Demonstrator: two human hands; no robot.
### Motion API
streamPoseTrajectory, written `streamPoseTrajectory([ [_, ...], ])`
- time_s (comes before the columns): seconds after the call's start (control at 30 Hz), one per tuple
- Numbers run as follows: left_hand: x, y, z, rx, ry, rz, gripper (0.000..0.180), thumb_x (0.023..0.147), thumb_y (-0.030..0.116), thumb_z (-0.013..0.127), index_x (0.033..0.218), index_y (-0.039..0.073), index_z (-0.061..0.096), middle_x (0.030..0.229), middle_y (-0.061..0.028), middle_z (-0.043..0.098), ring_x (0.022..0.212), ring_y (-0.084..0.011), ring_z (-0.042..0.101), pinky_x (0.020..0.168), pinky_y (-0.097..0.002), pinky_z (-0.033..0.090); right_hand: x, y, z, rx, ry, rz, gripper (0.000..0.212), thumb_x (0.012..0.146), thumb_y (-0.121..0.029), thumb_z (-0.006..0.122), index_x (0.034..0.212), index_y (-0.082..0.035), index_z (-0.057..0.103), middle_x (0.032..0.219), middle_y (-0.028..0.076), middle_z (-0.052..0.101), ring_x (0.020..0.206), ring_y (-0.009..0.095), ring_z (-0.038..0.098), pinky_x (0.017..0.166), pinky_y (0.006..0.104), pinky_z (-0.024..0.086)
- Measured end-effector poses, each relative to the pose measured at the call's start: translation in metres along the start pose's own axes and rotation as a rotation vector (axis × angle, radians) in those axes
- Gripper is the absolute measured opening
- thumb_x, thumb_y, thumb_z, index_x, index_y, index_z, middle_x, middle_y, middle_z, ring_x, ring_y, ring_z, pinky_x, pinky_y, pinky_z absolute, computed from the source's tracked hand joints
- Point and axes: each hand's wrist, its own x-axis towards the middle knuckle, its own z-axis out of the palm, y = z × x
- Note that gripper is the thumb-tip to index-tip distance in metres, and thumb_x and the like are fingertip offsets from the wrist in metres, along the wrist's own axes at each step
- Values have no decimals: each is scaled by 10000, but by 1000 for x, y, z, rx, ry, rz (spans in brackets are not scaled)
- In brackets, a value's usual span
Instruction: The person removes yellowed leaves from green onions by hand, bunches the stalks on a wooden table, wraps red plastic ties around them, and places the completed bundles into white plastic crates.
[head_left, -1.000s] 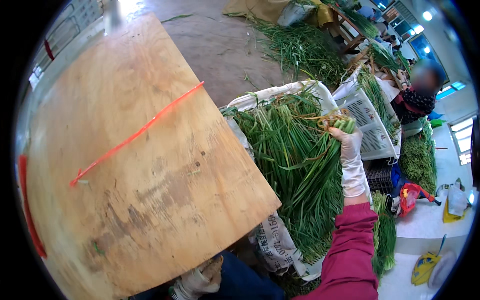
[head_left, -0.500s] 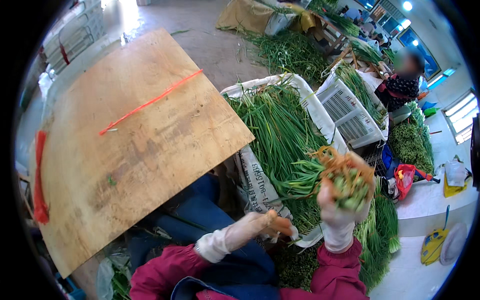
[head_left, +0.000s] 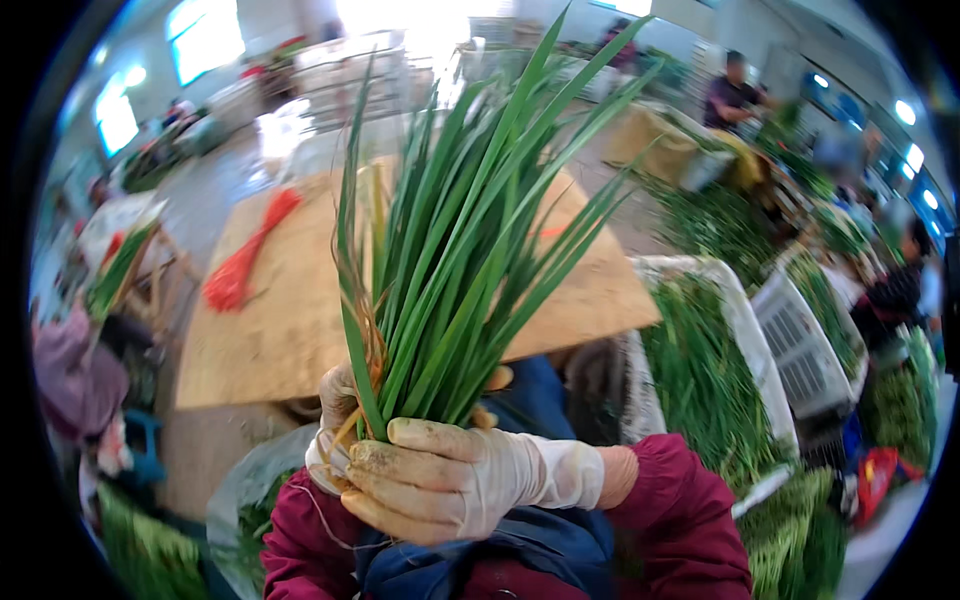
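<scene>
Green leaf bunch (head_left: pixel 450 310) stands near-upright, tips up, on the person's side of the wooden tabletop (head_left: pixel 275 345), its base clasped between right hand (head_left: pixel 450 482) and partly hidden left hand (head_left: pixel 333 430).

Rubbery film, bare wood, glossy plastic

The right hand's glove (head_left: pixel 430 485) looks like thin, rubbery white film, wrinkled at the wrist and grimy over the fingers; the left hand's glove (head_left: pixel 335 435) appears the same stuff. The long green leaves (head_left: pixel 440 300) are smooth with a soft sheen, the withered strands (head_left: pixel 374 352) dry and papery. Maroon sleeves (head_left: pixel 685 520) and navy apron (head_left: pixel 560 550) are creased, matt cloth. The tabletop (head_left: pixel 265 355) is bare, matt wood; the red twine bundle (head_left: pixel 250 255), glossy plastic. The bag (head_left: pixel 228 490) is crinkled, translucent plastic, the slotted white crate (head_left: pixel 805 345) rigid plastic.
</scene>
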Motion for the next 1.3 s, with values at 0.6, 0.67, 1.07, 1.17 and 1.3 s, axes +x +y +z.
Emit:
streamPoseTrajectory([
  [0.6,-170,-26,-88,419,835,76,404,617,173,709,949,-5,564,803,-49,598,664,-108,546,597,-230,436,-92,-53,37,923,26,2158,403,785,-214,608,1045,63,473,945,114,557,816,160,559,697,255,473],
  [0.67,-166,-24,-100,343,775,178,432,680,259,672,990,-10,536,838,-62,599,695,-124,571,630,-247,469,-97,-44,48,959,21,2206,463,803,-266,581,1086,76,449,983,126,544,843,173,553,718,278,468],
  [1.07,-110,27,-92,404,734,125,340,697,85,683,994,-2,541,849,-51,592,705,-127,569,619,-228,473,-22,-26,151,1476,389,2187,340,756,-168,646,1009,19,517,912,86,587,733,165,571,657,280,471],
  [1.17,-92,57,-46,618,623,395,363,671,74,700,987,-6,541,829,-42,590,723,-126,566,650,-242,470,15,1,142,1366,349,1950,370,759,-175,641,1034,33,505,919,103,594,760,170,570,675,272,467],
  [1.3,-67,120,-10,1000,549,599,316,700,69,648,972,-40,528,813,-85,602,704,-145,570,629,-264,479,79,62,117,1109,145,1444,387,755,-219,647,1016,39,526,896,107,607,779,177,566,687,266,460],
])
